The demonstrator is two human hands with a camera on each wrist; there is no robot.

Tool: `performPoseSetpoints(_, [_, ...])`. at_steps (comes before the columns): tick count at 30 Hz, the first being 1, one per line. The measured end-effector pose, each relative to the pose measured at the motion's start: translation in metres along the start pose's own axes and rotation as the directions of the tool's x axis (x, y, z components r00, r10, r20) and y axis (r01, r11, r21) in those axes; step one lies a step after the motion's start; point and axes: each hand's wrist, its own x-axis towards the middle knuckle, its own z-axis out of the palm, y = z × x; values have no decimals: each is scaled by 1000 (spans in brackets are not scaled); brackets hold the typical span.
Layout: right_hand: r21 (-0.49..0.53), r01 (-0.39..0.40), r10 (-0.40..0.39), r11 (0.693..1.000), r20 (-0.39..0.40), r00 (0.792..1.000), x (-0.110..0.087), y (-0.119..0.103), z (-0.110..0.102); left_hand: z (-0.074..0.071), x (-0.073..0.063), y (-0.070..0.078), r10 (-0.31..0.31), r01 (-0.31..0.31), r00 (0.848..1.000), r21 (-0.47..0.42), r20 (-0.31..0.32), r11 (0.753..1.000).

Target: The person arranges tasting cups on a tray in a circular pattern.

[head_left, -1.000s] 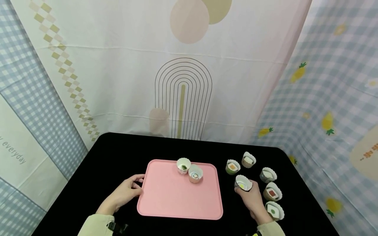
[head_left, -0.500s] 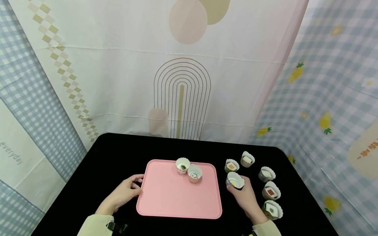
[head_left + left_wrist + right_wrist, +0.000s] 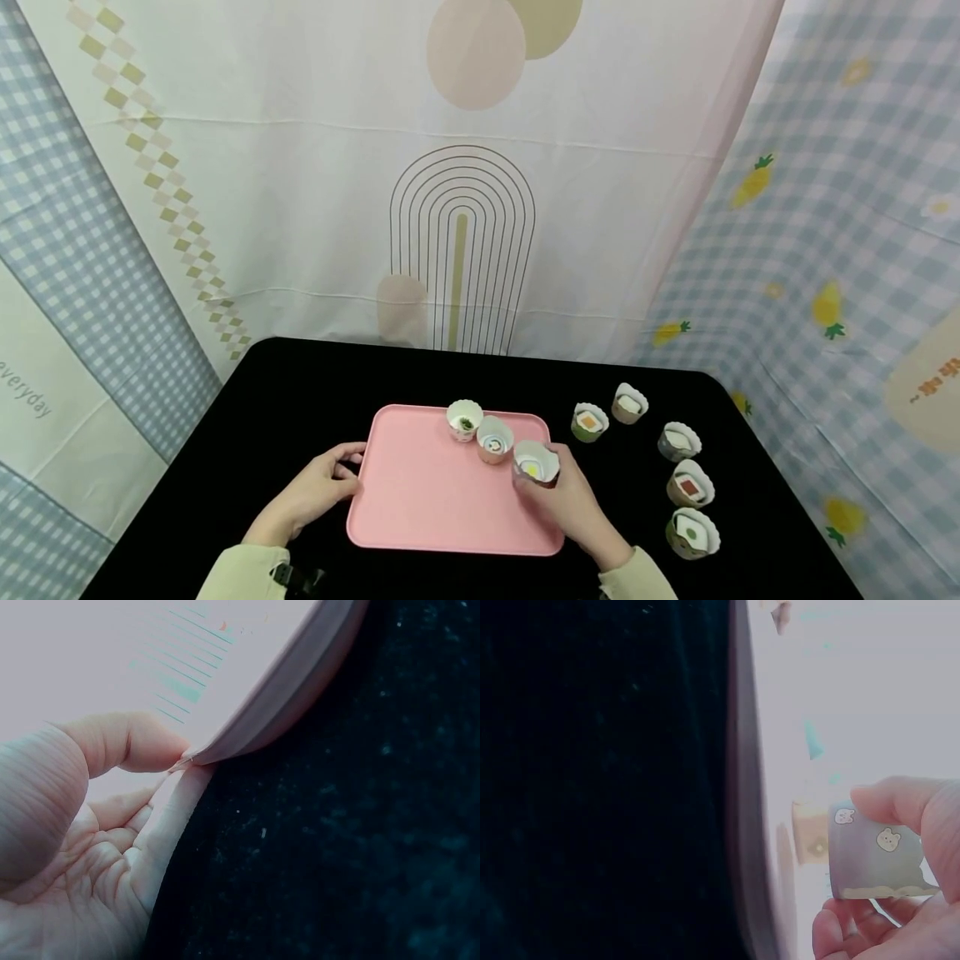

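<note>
My right hand [image 3: 572, 504] grips a paper baking cup [image 3: 531, 452] with a scalloped white rim and a yellow-centred piece inside. In the right wrist view its greyish wall [image 3: 877, 859] shows small bear faces, with the thumb on one side and fingers on the other. The cup overlaps the right part of the pink tray [image 3: 435, 508]. At the tray's left edge, my left hand [image 3: 311, 493] pinches the rim between thumb and fingers, plain in the left wrist view. Two more baking cups, one white [image 3: 463, 413] and one pinkish [image 3: 493, 454], stand side by side at the tray's back.
Several filled baking cups stand right of the tray on the black table [image 3: 322, 392]: a green one [image 3: 588, 435] and a tan one [image 3: 626, 414] farther back, then a grey one [image 3: 676, 455] and others nearer. Patterned curtains [image 3: 330, 208] hang behind the table and at its sides.
My right hand has carried the baking cup leftward from the black table to over the tray's right part. The left hand keeps its place at the tray's edge.
</note>
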Motion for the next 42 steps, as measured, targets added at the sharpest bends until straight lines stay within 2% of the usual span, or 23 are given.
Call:
performPoseSetpoints(9, [-118, 48, -41, 992, 60, 997, 2, 0, 18, 0, 0, 1, 3, -3, 1000, 11, -9, 1000])
performPoseSetpoints(15, [-141, 57, -45, 988, 88, 995, 3, 0, 22, 0, 0, 0, 3, -3, 1000, 3, -2, 1000])
performPoseSetpoints(33, [-129, 97, -85, 987, 97, 992, 1, -3, 23, 0, 0, -2, 1, -1, 1000, -1, 4, 1000])
performPoseSetpoints(42, [-59, 56, -51, 997, 90, 995, -2, -8, 11, 0, 1, -3, 3, -3, 1000, 2, 2, 1000])
